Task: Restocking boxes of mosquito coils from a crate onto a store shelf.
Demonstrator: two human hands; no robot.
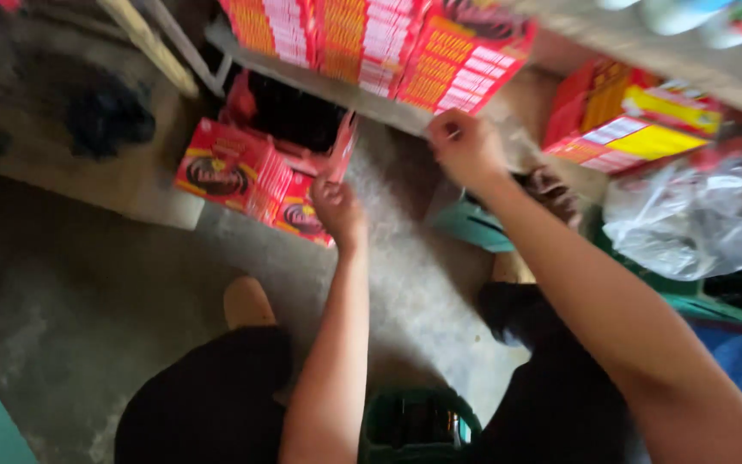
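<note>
- The left hand (337,209) is reaching forward to an open red carton (289,142) that is sitting on the concrete floor (88,283); the fingers are closing on the carton's raised red flap (343,146), which is standing just above the knuckles.
- The carton's dark inside is lying up and to the left of that hand, and small red packs with a dark oval mark (221,167) are leaning against its front, just beside the wrist.
- The right hand (465,148) is lifting to the front edge of a shelf (337,86), fingers curled together; motion blur is hiding whether anything is pinched in them.
- A row of red and yellow boxes (465,56) is standing on that shelf, touching or nearly touching the right hand's fingertips from above.
- A crumpled clear plastic bag (689,215) is lying to the right of the right forearm, well apart from both hands.
</note>
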